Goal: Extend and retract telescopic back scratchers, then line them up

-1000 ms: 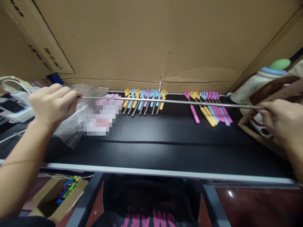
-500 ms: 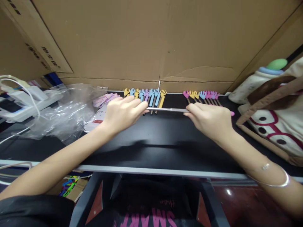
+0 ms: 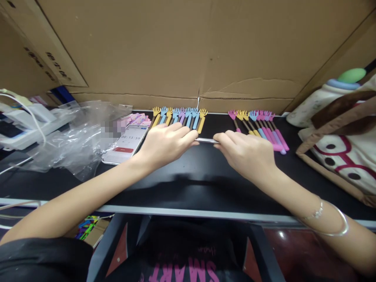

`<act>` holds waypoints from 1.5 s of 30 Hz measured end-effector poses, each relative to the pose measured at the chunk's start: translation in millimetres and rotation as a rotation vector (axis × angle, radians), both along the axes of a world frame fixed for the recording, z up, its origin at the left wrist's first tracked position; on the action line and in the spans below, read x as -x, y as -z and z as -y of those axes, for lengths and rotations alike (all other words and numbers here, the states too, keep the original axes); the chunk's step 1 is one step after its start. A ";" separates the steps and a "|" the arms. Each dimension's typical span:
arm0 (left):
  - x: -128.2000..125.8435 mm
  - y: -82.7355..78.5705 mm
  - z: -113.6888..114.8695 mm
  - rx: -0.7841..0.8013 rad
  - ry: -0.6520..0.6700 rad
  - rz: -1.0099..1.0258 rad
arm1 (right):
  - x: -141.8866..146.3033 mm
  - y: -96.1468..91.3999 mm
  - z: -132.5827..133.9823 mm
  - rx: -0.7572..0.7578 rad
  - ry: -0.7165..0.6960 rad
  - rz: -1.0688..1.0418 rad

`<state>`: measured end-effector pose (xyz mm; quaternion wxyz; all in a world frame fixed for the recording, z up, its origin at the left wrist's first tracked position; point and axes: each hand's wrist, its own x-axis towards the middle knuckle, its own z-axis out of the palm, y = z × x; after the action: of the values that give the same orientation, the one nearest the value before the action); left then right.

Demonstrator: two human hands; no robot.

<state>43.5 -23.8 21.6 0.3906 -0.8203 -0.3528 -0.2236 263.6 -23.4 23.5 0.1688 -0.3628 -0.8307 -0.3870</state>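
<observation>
Grips a thin metal rod (image 3: 208,140) in left hand (image 3: 169,143) and right hand (image 3: 248,154), clenched around it near each other, holding it roughly level above the black table (image 3: 179,166), before claw-headed sticks (image 3: 182,116).

You have a silver rod (image 3: 207,140) between your left hand (image 3: 170,143) and right hand (image 3: 248,152), its pink handle (image 3: 277,147) showing past the right. Beyond your left hand lie yellow, blue and purple scratchers (image 3: 182,114); beyond your right, a row (image 3: 260,116) mixes pink, yellow, blue and purple. Farther right, a cream-and-brown bag (image 3: 358,150) wears crimson outlines and black spots.
</observation>
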 end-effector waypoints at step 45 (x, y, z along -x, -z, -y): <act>219.7 1.0 -20.5 0.159 -0.197 0.445 | -217.0 8.2 -48.8 0.070 0.438 -0.150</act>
<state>-176.2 -3.3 20.6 0.2573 -0.7410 -0.5246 -0.3310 480.6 25.3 15.4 0.1293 -0.5679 -0.7301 -0.3574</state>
